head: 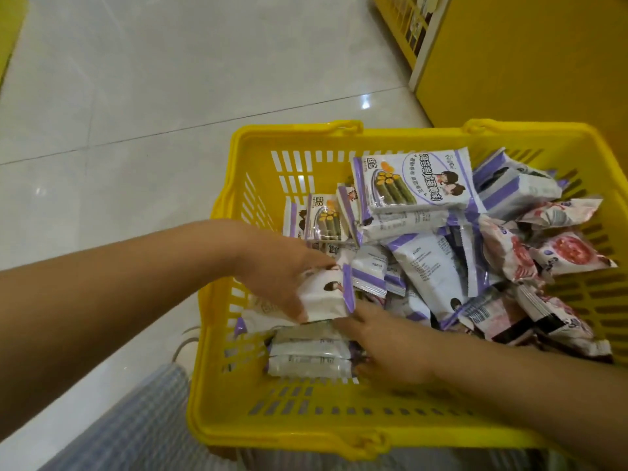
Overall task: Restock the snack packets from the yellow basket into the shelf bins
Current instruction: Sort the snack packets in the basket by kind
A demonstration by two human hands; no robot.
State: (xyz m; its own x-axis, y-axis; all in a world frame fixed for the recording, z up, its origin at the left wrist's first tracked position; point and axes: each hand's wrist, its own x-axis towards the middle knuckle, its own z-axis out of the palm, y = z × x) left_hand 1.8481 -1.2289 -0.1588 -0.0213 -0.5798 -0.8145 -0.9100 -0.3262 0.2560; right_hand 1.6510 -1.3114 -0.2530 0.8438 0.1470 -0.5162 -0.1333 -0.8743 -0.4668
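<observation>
Yellow basket (306, 433) stands close by a yellow shelf unit (526, 62), over pale floor tiles (136, 96), heaped with purple-and-white snack packets (418, 185) and a few pink ones (571, 253) on its right side. Left hand (272, 277) grips one white packet (326, 297) above the near left corner; right hand (387, 348) lies flat, fingers straight, on stacked packets (309, 351) just beneath

Left hand (282, 280) grips purple-white packet (326, 297) inside yellow basket (306, 423); right hand (387, 351) apparently pressing stacked packets (309, 355).
</observation>
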